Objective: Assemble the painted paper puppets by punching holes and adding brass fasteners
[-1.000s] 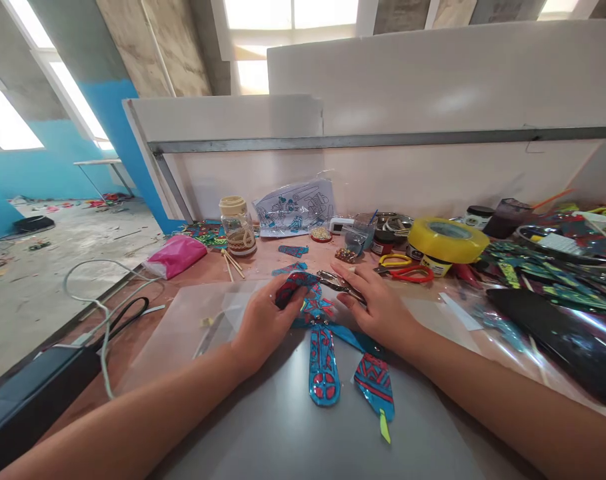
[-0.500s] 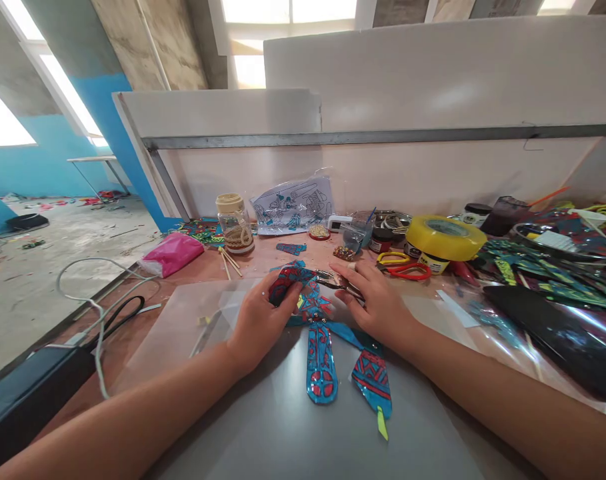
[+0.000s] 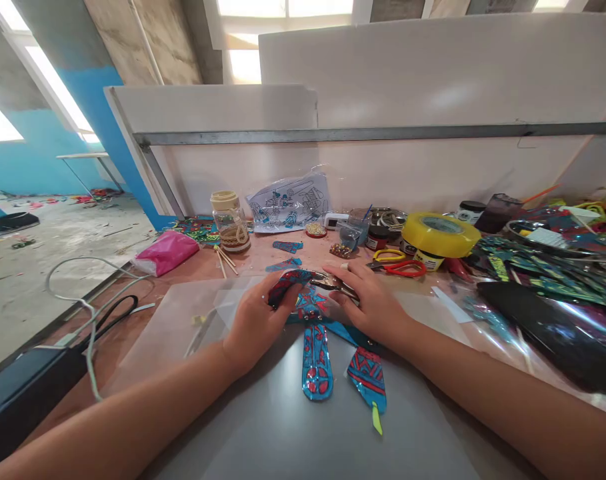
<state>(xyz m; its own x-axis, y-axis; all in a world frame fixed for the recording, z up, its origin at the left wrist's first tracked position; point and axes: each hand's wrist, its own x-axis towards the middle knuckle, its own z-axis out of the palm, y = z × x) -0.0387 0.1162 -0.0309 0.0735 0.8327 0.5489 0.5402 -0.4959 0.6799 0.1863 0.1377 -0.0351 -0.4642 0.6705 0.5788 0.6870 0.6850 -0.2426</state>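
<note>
My left hand (image 3: 257, 320) is closed around the upper part of a flat jointed figure, a blue piece (image 3: 289, 279) with red and black patterning. In my right hand (image 3: 375, 307) is a pair of silver pliers (image 3: 327, 281), its jaws pointing left at the edge of that piece. Whether the jaws bite into it I cannot tell. Below the hands hang a rounded blue and red strip (image 3: 317, 367) and, joined to a blue arm, a pointed patterned piece (image 3: 367, 377) with a yellow-green tip (image 3: 377, 420). Small metal studs (image 3: 313, 316) show at the joint.
Two small blue pieces (image 3: 287, 247) lie beyond my hands. Behind stand a glass jar (image 3: 231, 223), a dish of beads (image 3: 315, 230), red and yellow-handled pliers (image 3: 400, 265) and yellow tape (image 3: 440, 233). A black sheet (image 3: 543, 333) lies right, a dark box with cables (image 3: 37, 387) left.
My left hand has dipped slightly, uncovering more of the second small blue piece behind it. The pliers' silver body shows more now. The camera view has shifted a little.
</note>
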